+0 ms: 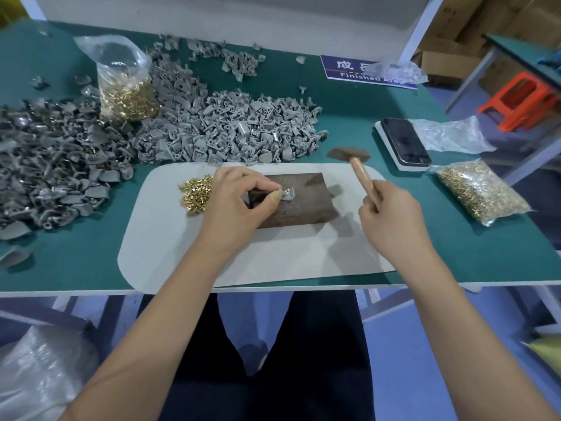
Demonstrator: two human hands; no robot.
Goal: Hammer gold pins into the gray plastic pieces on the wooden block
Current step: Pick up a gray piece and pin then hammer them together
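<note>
We are seeing one gray plastic piece (287, 194) sitting on the top face of the wooden block (299, 205), near its left-centre. The left hand (239, 199) is pinching this piece between thumb and forefinger; a bandage is wrapping the thumb tip. The right hand (390, 214) is curling its fingers round the wooden handle of the hammer (352, 156), whose head is hovering beyond the block's far right corner. The block is resting on a white mat (273, 256) on the green desk (76, 256). Loose gold pins (194, 192) are lying on the mat just left of the left hand. Farther back, heaps of gray pieces (230, 129) are spreading across the desk, with a bag of pins (127, 95) among them, and a second bag (482, 189) and a phone (405, 141) at the right.
</note>
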